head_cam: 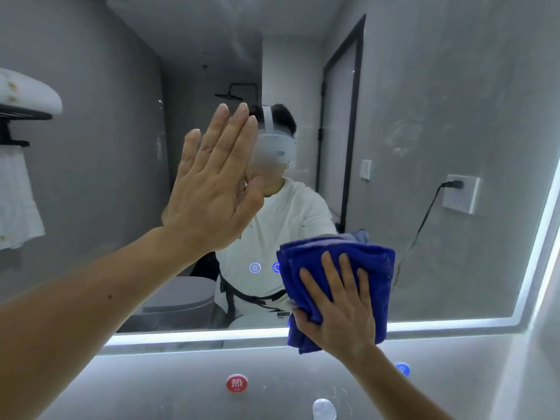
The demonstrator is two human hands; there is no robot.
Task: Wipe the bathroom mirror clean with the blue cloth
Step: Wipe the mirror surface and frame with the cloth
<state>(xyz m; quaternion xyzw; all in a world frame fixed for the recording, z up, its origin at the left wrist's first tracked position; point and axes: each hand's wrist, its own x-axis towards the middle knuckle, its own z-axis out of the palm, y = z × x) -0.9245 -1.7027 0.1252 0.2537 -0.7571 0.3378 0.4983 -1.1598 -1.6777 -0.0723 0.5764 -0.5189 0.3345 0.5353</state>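
The bathroom mirror (439, 101) fills most of the view, with a lit strip along its lower and right edges. My right hand (339, 310) presses the folded blue cloth (357, 262) flat against the glass near the mirror's lower edge, fingers spread straight over it. My left hand (212, 183) rests flat on the glass at the centre, fingers straight and together, pointing up. The cloth covers one of the glowing touch icons; another icon (255, 267) shows just left of it. Faint smears show on the glass at the upper right.
White towels on a black rack (21, 116) hang at the left. Below the mirror a red round tap marker (236, 383) and a blue one (402, 369) sit on the grey wall. A wall socket with a plugged cable (460, 194) shows at the right.
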